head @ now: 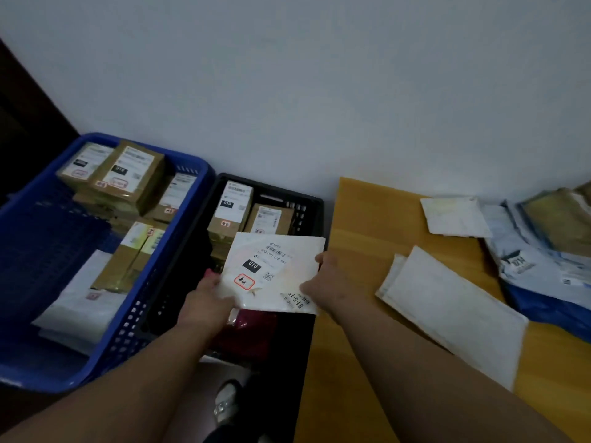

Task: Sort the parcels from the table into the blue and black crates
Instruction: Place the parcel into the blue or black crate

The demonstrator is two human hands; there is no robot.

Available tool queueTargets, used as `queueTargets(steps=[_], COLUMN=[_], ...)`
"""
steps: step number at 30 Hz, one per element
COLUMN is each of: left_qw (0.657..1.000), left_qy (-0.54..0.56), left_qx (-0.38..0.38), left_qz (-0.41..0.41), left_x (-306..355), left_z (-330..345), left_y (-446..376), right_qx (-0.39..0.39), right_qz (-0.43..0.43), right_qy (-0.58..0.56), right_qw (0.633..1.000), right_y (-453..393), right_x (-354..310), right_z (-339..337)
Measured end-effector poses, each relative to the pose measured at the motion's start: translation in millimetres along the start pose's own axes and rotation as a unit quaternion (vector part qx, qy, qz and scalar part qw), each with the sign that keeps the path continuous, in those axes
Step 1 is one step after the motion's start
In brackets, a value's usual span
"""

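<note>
head | left hand (208,300) and right hand (332,282) pinch white parcel (275,271) at its 8 and 3 o'clock edges | parcel above black crate (307,203) | blue crate (188,219) at 9 o'clock | table (367,219) at 3 o'clock

A blue crate (179,247) sits beside a black crate (307,206), brown boxes (134,174) inside, a white mailer (275,270) red-stamped, the table (361,219) yellow.

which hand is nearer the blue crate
Left. The left hand holds the white parcel's lower-left corner over the black crate, just right of the blue crate. The right hand holds the parcel's right edge, farther away toward the table.
</note>
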State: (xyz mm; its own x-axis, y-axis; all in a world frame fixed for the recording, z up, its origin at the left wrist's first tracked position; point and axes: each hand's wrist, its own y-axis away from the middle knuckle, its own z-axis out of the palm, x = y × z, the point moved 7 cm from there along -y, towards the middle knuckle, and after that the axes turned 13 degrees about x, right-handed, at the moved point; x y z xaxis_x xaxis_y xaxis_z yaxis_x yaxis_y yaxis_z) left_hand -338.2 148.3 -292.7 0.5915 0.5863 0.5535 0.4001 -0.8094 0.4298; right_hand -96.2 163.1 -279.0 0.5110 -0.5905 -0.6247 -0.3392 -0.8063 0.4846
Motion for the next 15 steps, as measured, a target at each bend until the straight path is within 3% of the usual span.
queueTargets(steps=[7, 15], left_qw=[0.989, 0.978], left_qy=[-0.13, -0.157], left_qx=[-0.073, -0.132], left_qz=[0.01, -0.041], left_x=[-58, -107], left_z=[-5, 21], left_y=[-70, -117], right_qx=[-0.045, -0.084], right_qz=[0.0, 0.024], right_qy=[0.126, 0.181], right_qw=[0.991, 0.98], right_y=[-22, -39], right_x=[1, 26], right_z=[104, 175])
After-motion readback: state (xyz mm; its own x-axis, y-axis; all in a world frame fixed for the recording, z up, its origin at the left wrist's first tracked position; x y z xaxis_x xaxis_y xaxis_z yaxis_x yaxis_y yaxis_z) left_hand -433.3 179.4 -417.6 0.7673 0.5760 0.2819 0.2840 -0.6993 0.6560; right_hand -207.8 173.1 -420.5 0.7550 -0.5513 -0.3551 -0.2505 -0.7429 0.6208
